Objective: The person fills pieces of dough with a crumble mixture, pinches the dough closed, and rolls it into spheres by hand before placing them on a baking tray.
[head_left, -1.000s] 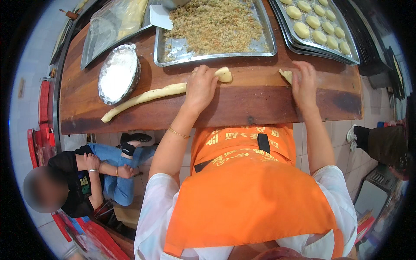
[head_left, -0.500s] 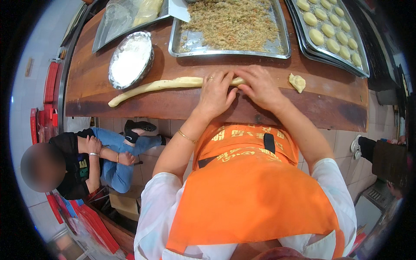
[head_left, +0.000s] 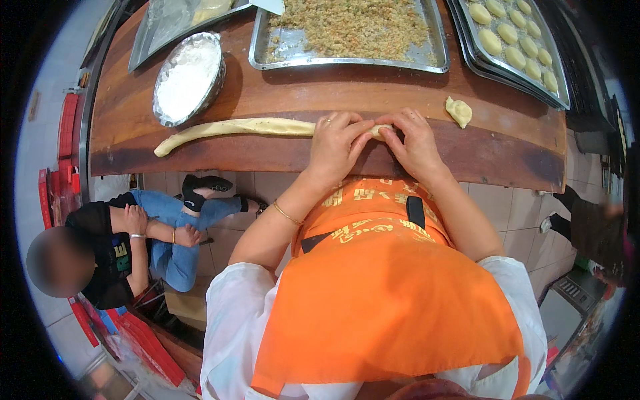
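A long pale rope of dough (head_left: 243, 127) lies across the wooden table, its tapered free end to the left. My left hand (head_left: 339, 141) is closed over the right part of the rope, thumb and fingers pressed on it. Right beside it, my right hand (head_left: 412, 141) pinches the short right end of the dough between thumb and fingers. The two hands nearly touch, and they hide part of the rope. Off to the right, apart from my hands, sits a small crumpled dough piece (head_left: 459, 112).
Behind the rope stand a bowl of white flour (head_left: 189, 79) and a metal tray of crumbly filling (head_left: 353, 63). Stacked trays with round dough pieces (head_left: 490, 42) are at far right, another tray (head_left: 157, 43) at far left. A seated person (head_left: 110, 247) is beyond the table's near edge (head_left: 493, 180), left.
The view has shifted slightly. My right hand has drawn back a little and now pinches the rope's end, with more of the dough showing between the hands.
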Action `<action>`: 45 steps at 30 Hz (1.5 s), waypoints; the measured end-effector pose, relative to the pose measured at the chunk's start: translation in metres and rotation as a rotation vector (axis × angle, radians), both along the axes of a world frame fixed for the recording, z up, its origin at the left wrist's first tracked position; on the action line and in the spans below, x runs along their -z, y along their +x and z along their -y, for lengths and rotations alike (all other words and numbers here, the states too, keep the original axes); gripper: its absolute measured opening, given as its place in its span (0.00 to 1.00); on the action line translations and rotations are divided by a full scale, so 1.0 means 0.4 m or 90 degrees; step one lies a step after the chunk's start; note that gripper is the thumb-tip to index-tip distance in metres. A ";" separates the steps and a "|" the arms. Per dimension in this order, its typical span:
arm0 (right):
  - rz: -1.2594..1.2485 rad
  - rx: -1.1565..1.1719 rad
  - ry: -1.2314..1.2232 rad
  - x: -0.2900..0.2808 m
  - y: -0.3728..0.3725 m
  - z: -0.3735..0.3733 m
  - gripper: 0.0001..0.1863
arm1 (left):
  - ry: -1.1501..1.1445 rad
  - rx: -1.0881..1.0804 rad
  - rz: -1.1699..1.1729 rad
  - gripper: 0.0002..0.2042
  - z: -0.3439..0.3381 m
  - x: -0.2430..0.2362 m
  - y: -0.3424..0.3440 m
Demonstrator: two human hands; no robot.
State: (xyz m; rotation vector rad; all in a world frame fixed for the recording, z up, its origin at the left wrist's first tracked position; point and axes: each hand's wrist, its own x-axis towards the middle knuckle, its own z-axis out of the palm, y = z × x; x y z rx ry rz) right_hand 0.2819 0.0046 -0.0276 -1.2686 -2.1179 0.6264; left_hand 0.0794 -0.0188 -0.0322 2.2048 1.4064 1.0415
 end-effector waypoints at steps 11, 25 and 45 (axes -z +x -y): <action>0.093 -0.059 0.131 -0.045 -0.125 -0.073 0.24 | 0.006 -0.223 -0.221 0.14 -0.105 -0.008 -0.280; 0.389 -0.176 0.221 -0.021 -0.114 -0.073 0.39 | -0.021 -0.183 -0.400 0.25 -0.089 0.008 -0.262; 0.122 -0.106 0.043 -0.047 0.049 0.033 0.24 | -0.044 0.061 -0.336 0.38 0.086 -0.004 -0.071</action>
